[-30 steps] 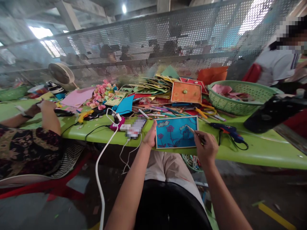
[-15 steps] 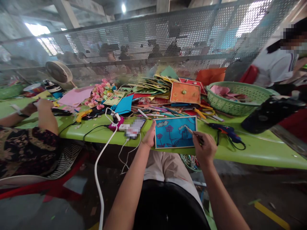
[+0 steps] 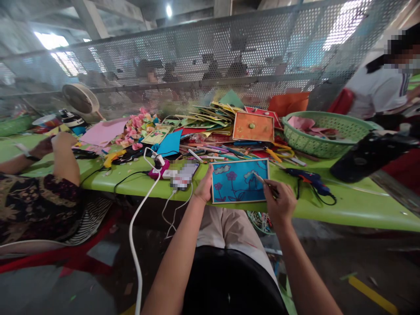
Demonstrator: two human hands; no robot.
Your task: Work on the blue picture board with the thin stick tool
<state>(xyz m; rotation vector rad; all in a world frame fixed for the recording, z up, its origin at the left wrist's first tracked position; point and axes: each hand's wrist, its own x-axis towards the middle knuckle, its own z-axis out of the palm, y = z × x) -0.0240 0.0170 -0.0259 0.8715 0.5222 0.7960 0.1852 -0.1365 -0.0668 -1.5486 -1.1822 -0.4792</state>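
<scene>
A blue picture panel with a pale frame stands tilted at the front edge of the green table. Purple flowers, white clouds and other drawn outlines cover it. My left hand is closed on the panel's left edge, thumb in front, its other fingers mostly hidden behind. In my right hand is a white marker, pinched like a pen, its tip at the cloud in the upper right of the picture. Close to my left hand lies a phone with a cable plugged in.
A magenta and white power strip trails a white cord over the front edge. Pens, papers and an orange panel pile up behind. At right are a glue gun, green basket and black bottle. A co-worker sits left.
My hands, the panel and the marker look almost unmoved. At far right, the person in white has shifted slightly, and the co-worker at left has moved their hands a little.
</scene>
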